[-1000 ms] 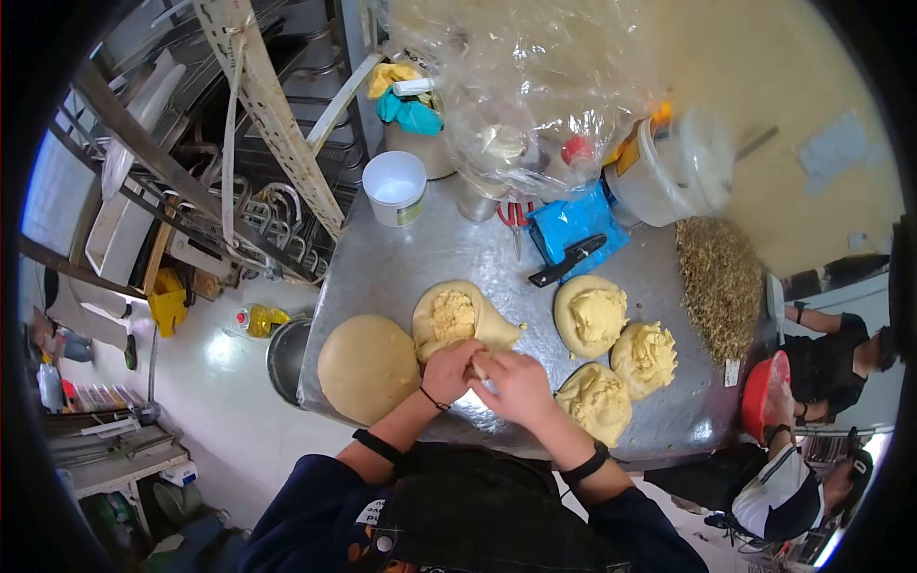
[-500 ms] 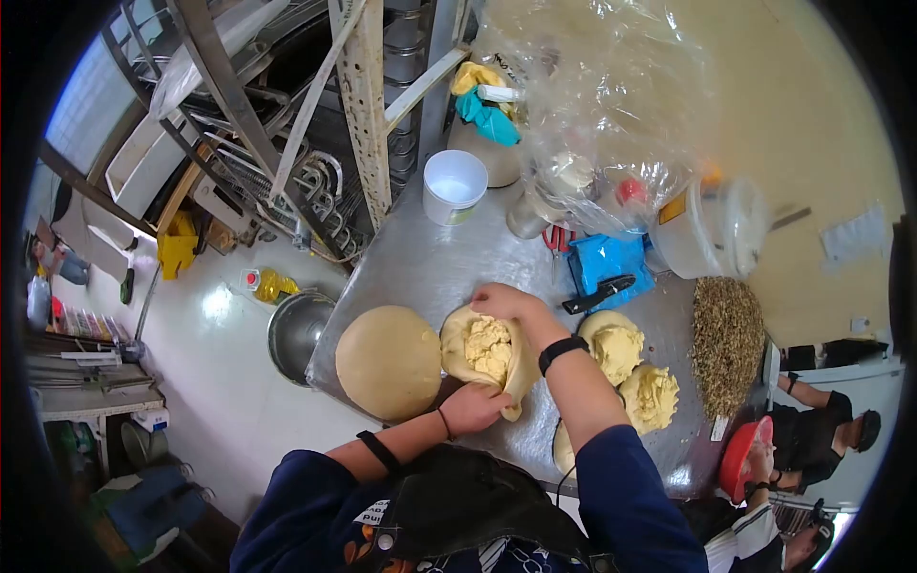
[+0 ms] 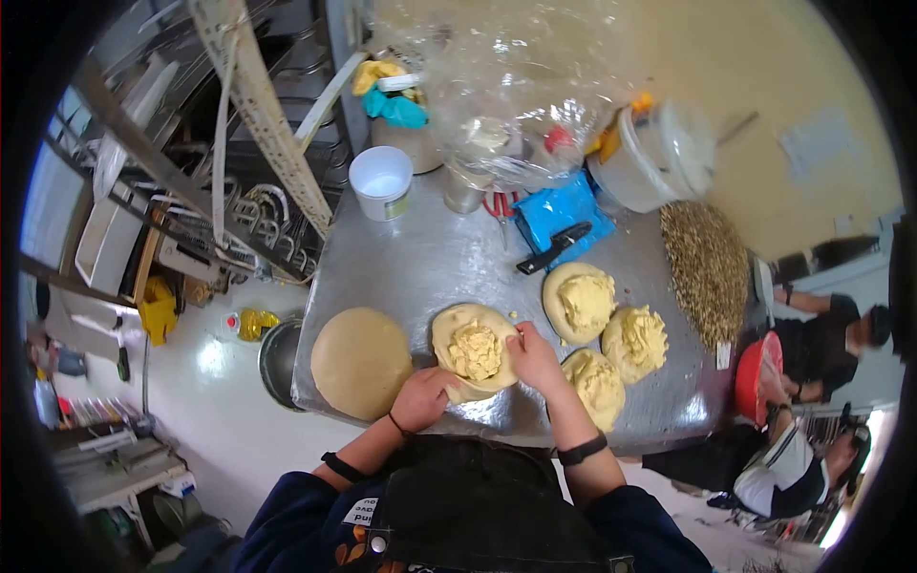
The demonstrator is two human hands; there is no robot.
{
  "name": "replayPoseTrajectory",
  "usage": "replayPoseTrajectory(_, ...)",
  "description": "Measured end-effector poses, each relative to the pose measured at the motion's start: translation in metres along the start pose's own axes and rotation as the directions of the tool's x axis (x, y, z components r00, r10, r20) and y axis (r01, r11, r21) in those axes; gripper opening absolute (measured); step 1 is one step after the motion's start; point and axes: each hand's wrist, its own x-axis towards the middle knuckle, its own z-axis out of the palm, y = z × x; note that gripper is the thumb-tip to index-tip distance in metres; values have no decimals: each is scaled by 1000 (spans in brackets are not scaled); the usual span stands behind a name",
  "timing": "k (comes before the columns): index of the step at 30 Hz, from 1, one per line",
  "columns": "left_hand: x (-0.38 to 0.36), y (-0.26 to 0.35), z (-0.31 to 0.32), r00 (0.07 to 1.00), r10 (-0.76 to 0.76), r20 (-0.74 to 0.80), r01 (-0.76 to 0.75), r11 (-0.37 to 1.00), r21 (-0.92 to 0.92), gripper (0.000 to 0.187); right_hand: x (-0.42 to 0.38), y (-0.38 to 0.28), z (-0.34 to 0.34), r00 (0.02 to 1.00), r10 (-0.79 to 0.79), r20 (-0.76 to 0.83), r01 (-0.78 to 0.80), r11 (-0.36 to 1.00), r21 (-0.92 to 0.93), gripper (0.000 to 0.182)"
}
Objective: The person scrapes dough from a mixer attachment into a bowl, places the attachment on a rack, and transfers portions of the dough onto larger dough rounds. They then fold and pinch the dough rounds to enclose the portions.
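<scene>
A round of dough (image 3: 441,329) lies on the metal table, with a mound of pale yellow paste (image 3: 476,351) in its middle. My left hand (image 3: 420,399) grips the near left rim of this dough. On its right side, my right hand (image 3: 535,355) pinches the rim between thumb and fingers. Just left of my left hand is a wide, flat disc of dough (image 3: 359,363). Close by my right arm sit three more dough rounds topped with yellow paste, among them the back one (image 3: 585,301) and the right one (image 3: 636,344); my forearm partly covers the third (image 3: 596,387).
A black-handled knife (image 3: 554,248) rests on a blue packet (image 3: 564,215). Behind are red-handled scissors (image 3: 501,205), a white tub (image 3: 381,181) and clear plastic sheeting (image 3: 516,86). Seeds (image 3: 705,272) are heaped at right. Two people work beyond, near a red basin (image 3: 757,377).
My right hand has come from the dough's far edge to its right side. The flap pulled out toward me now lies in against the rim. My view has shifted, showing the third topped round more fully.
</scene>
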Motion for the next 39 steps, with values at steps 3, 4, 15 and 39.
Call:
replayPoseTrajectory(3, 1, -8, -5, 994, -90, -68, 83, 991, -100, 23, -33, -8, -8, 993, 117, 8, -115, 985, -126, 33)
replayPoseTrajectory(4, 4, -4, -7, 975, -161, -155, 131, 973, -189, 24, -43, -3, -8, 990, 133, 54, -123, 980, -158, 33)
replayPoseTrajectory(15, 4, -3, 0, 996, -74, 54, 79, 992, -99, 28, -78, 113, 76, 906, 336, 257, -418, 810, 411, 38)
replayPoseTrajectory(39, -16, -34, 11, 914, -356, 196, 407, 802, -437, 21, -76, 94, 53, 966, 238, -102, 10, 359, 933, 17)
